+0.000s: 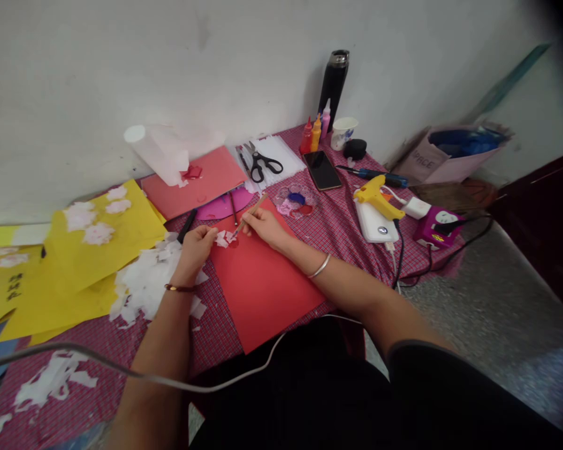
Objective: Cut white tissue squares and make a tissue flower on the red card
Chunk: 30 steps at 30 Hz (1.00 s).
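Note:
On a sheet of red paper (pixel 267 287) lies a small crumpled white and pale pink paper piece (pixel 224 239), near the sheet's upper left. My left hand (pixel 196 247) is closed, thumb and fingers pinched at the left edge of this piece. My right hand (pixel 263 226) grips a thin paintbrush (pixel 259 203) with a wooden handle, its tip down at the piece's right side. A wet-looking red patch shows on the sheet just below the tip. Behind my right hand sits a clear palette (pixel 294 201) with blue, pink and red paint.
White paper scraps (pixel 141 281) lie left, beside yellow sheets (pixel 103 250) with pale paper flowers. Black-handled scissors (pixel 264 167), a phone (pixel 323 170), paint bottles (pixel 316 134), a paper cup (pixel 344 132) and a yellow glue gun (pixel 378 197) stand behind. A cable (pixel 206 389) crosses in front.

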Motion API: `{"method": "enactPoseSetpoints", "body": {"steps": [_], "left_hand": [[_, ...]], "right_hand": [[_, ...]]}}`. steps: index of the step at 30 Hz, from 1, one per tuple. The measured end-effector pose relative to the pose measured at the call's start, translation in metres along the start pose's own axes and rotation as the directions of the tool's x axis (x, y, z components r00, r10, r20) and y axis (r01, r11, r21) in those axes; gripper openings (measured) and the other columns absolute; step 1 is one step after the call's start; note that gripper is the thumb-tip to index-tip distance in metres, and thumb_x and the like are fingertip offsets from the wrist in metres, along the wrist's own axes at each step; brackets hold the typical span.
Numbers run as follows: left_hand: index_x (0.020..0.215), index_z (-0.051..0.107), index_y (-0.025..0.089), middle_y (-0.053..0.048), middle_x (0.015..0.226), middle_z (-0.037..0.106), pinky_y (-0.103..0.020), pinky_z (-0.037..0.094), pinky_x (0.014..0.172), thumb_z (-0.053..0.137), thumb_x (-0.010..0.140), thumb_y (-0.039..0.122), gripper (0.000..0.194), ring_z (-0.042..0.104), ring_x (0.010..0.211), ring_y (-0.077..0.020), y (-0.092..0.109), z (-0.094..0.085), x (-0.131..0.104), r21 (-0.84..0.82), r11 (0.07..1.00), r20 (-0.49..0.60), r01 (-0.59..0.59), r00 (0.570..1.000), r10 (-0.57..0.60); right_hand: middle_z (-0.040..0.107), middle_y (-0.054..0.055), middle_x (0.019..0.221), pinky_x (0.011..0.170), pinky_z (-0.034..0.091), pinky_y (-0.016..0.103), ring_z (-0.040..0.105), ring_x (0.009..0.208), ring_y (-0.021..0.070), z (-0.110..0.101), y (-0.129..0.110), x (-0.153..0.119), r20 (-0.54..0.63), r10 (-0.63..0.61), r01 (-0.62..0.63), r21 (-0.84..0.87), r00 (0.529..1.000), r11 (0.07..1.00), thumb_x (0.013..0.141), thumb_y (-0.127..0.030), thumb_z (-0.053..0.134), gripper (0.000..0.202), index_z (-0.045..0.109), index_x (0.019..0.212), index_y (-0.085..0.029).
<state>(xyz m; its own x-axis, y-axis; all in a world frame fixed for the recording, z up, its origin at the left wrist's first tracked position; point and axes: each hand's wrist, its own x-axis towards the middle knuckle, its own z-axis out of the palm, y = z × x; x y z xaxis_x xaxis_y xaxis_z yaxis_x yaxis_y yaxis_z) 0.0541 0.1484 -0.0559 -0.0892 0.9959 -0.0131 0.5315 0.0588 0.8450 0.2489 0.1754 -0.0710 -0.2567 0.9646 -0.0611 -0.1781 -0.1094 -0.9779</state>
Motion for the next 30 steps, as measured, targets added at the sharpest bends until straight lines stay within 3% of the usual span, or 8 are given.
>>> {"method": "enactPoseSetpoints", "body": {"steps": [5,9,15,22,30], "left_hand": [[0.056,0.052,0.021,0.002,0.053,0.045,-0.029,0.024,0.053,0.054,0.082,0.034,0.029,0.038,0.055,-0.0150,0.003,0.005,0.001,0.135,0.989,-0.031,-0.061,0.997,0.066],[0.059,0.054,0.021,0.003,0.055,0.049,-0.028,0.028,0.055,0.058,0.080,0.037,0.027,0.041,0.055,-0.0146,0.002,0.007,0.003,0.164,0.983,-0.017,-0.080,0.996,0.084],[0.065,0.055,0.020,0.003,0.061,0.054,-0.026,0.033,0.057,0.069,0.069,0.040,0.024,0.045,0.057,-0.0128,0.000,0.008,0.002,0.037,0.997,-0.052,-0.063,0.997,0.065],[0.065,0.053,0.022,0.004,0.057,0.045,-0.026,0.027,0.049,0.062,0.070,0.045,0.026,0.036,0.050,-0.0107,0.007,0.004,-0.002,-0.199,0.977,-0.043,0.076,0.995,-0.087],[0.065,0.055,0.020,0.004,0.055,0.046,-0.025,0.026,0.048,0.065,0.068,0.038,0.021,0.036,0.049,-0.0096,0.004,0.002,-0.003,-0.212,0.974,-0.029,0.076,0.996,-0.084]], "right_hand": [[0.060,-0.003,0.066,0.063,0.048,0.022,0.054,0.056,0.0100,0.005,0.000,0.005,0.017,-0.087,0.087,-0.018,0.996,0.996,0.096,-0.018,0.051,0.015,0.052,0.081,-0.018],[0.061,-0.002,0.074,0.070,0.049,0.024,0.057,0.064,0.0112,0.010,0.002,0.010,0.075,-0.183,0.189,-0.083,0.980,0.979,0.094,-0.017,0.051,0.009,0.051,0.085,-0.018],[0.063,0.000,0.077,0.076,0.050,0.026,0.062,0.074,0.0138,0.010,0.008,0.011,0.146,-0.195,0.233,-0.319,0.970,0.919,0.096,-0.022,0.049,0.008,0.051,0.088,-0.019],[0.067,0.002,0.078,0.075,0.049,0.026,0.064,0.075,0.0148,0.009,0.009,0.009,0.168,-0.199,0.253,-0.429,0.966,0.867,0.096,-0.022,0.048,0.012,0.052,0.085,-0.019],[0.063,0.000,0.078,0.079,0.050,0.028,0.062,0.075,0.0152,0.005,0.007,0.013,0.082,-0.269,0.281,-0.370,0.959,0.886,0.095,-0.026,0.047,0.012,0.053,0.087,-0.020]]}}
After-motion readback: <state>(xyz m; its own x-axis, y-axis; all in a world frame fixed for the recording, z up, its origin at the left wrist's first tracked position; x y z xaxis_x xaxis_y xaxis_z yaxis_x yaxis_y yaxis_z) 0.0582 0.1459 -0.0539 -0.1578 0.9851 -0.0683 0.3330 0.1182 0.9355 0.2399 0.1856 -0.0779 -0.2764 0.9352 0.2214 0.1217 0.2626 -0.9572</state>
